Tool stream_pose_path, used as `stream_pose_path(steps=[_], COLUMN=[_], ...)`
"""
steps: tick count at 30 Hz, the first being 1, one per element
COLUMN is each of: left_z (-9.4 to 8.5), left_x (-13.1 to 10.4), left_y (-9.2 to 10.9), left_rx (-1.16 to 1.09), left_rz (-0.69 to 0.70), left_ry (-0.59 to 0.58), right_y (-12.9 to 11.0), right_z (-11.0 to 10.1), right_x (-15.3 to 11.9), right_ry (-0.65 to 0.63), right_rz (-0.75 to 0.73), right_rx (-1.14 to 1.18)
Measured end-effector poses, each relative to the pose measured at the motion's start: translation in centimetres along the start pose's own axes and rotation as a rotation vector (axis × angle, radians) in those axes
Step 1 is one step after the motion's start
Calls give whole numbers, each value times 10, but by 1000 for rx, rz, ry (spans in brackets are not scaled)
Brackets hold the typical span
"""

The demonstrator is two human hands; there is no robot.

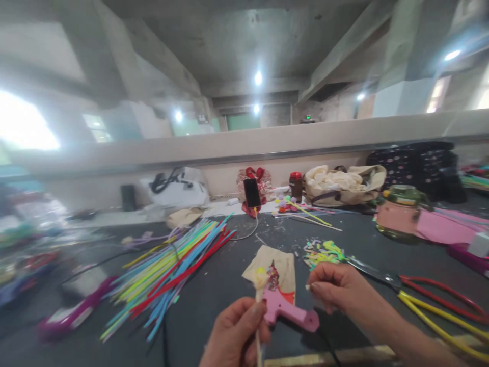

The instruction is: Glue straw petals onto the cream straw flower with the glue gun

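My left hand (pixel 240 329) is closed around a thin cream pipe cleaner stem (pixel 259 342), held upright. A small yellow tuft (pixel 260 276) shows at its upper end. Just right of the stem, a pink glue gun (pixel 284 307) lies with its soiled nozzle on a cream cloth or paper (pixel 288 263). My right hand (pixel 336 286) has thumb and forefinger pinched on a tiny whitish piece (pixel 307 287), too small to name. Behind that hand is a pile of short cut pipe cleaner bits (pixel 323 252), mostly yellow and green.
Long coloured pipe cleaners (pixel 179 265) spread at left, near a purple glue gun (pixel 76 316). Large scissors with red and yellow handles (pixel 439 300) lie at right. A phone (pixel 251 192) with a cable stands behind. A jar (pixel 399 211) and a fabric bag (pixel 344 186) sit farther right.
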State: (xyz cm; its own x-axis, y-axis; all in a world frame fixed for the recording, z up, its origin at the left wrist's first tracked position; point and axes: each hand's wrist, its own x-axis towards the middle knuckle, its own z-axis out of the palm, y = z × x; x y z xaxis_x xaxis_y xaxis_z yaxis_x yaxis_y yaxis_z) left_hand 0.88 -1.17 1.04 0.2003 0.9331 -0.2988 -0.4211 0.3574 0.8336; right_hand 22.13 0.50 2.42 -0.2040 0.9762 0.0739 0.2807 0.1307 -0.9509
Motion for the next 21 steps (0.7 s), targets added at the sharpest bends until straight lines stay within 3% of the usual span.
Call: stream_pose_path(steps=[4, 8, 15, 21], left_z=[8, 2, -6, -9], left_x=[2, 3, 6, 8], left_y=[-8, -15, -19, -25], left_rx=[-100, -196, -261, -251], left_rz=[91, 148, 188, 222], left_ry=[-32, -1, 27, -3], right_y=[-12, -18, -18, -11], right_z=[39, 62, 72, 73], right_x=[5, 11, 7, 7], right_ry=[-62, -80, -9, 5], right_rz=[24, -95, -353, -442], right_rx=[129, -8, -359, -421])
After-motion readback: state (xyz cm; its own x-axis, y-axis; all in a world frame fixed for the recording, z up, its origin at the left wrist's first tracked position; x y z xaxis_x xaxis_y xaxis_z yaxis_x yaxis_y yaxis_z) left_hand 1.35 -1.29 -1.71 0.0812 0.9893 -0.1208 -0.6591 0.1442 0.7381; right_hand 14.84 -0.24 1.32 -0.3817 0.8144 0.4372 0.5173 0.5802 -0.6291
